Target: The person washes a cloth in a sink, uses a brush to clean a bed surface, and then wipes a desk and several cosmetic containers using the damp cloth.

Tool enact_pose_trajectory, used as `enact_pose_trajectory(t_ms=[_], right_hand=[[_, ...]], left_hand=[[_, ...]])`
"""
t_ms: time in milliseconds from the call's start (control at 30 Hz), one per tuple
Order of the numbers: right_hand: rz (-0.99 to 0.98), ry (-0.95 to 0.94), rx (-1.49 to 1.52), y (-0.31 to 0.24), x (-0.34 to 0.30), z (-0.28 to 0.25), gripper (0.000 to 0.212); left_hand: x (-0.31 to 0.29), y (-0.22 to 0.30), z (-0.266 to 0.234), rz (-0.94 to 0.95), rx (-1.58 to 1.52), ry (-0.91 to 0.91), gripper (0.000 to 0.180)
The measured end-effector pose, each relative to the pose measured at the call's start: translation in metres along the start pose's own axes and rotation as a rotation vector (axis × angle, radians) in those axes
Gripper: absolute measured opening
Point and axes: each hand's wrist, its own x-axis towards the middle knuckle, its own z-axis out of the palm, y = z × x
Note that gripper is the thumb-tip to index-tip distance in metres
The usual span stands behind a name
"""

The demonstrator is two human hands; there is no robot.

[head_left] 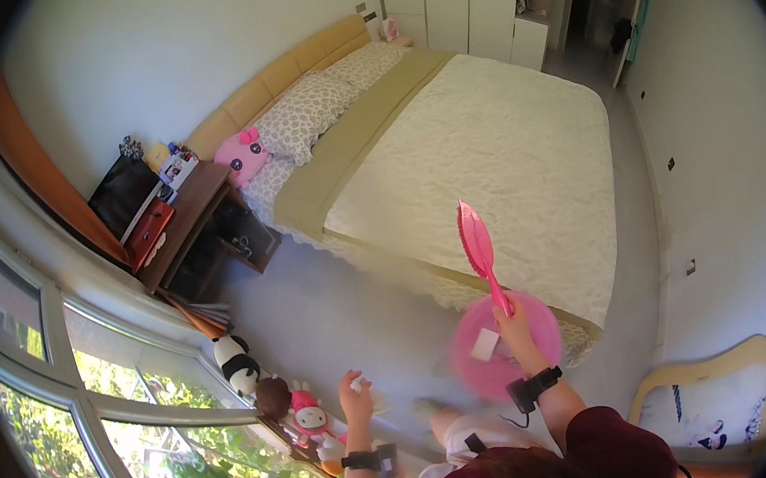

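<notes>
My right hand [514, 326] grips the handle of a pink brush [476, 241]. Its long, leaf-shaped head points up and away, with bristles along the left edge. Below that hand is a round pink basin [466, 353], slightly blurred, with a small white rectangular thing [484, 344] in it. Off to the left, my left hand [355, 398] is raised with its fingers curled around a small white lump [356, 384], too small to name. In front of both hands lies a large bed [459, 167] with a cream quilted cover.
A pink plush toy [244, 156] leans by the pillows [306, 113]. Left stands a brown desk [191, 207] with a dark screen [123, 195]. Plush toys, including a panda [236, 364], line the window side. A yellow-framed mirror [713, 405] leans at lower right.
</notes>
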Motion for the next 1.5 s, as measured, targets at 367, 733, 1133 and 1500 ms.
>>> enact_pose_trajectory(t_ms=[367,733,1133,1500], right_hand=[[0.019,0.148,-0.016,0.013,0.112,0.145,0.041],[0.083,-0.002,-0.082,-0.034,0.252,0.299,0.043],[-0.043,-0.135,-0.424,-0.029,0.49,0.478,0.055],[-0.116,-0.363,-0.608,0.085,0.639,0.599,0.049]], left_hand=[[0.225,-0.031,0.007,-0.01,0.207,-0.21,0.027],[0.459,-0.026,0.003,0.295,0.374,-0.192,0.02],[0.736,-0.189,0.014,-0.035,0.516,-0.334,0.025],[0.936,-0.274,0.041,0.413,0.818,0.119,0.043]])
